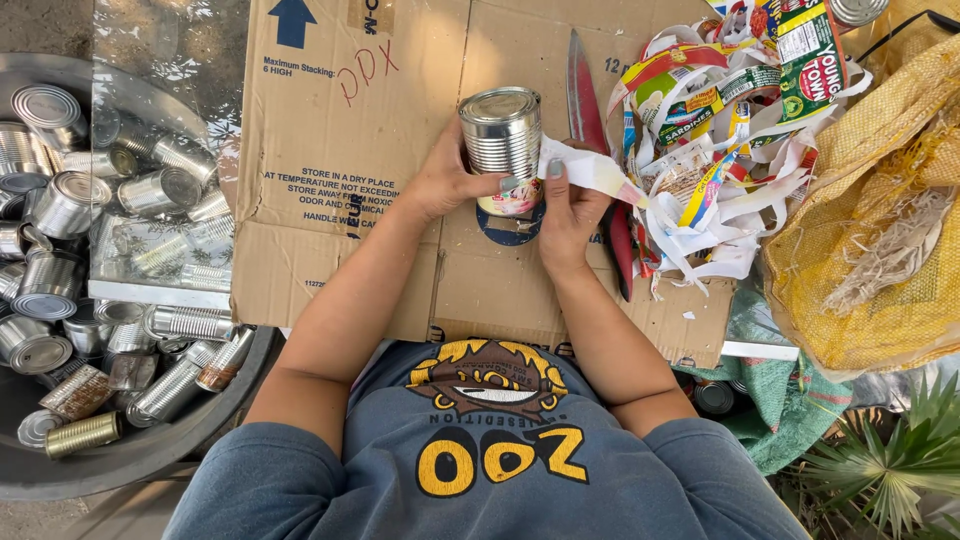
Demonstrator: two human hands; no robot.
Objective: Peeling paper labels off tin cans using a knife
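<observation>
My left hand (447, 182) grips a shiny ribbed tin can (501, 135), held upright over a flattened cardboard sheet (350, 150). A strip of paper label (590, 170) is half off the can, and my right hand (568, 215) pinches it next to the can's right side. A remnant of coloured label still clings to the can's bottom. A long knife with a reddish blade (585, 95) and dark handle lies on the cardboard just right of my right hand.
A heap of torn colourful labels (720, 130) lies at the right. Beyond it is a yellow mesh sack (880, 230). A big grey tub (130, 455) at the left holds several bare cans. A green plant (880, 470) is at lower right.
</observation>
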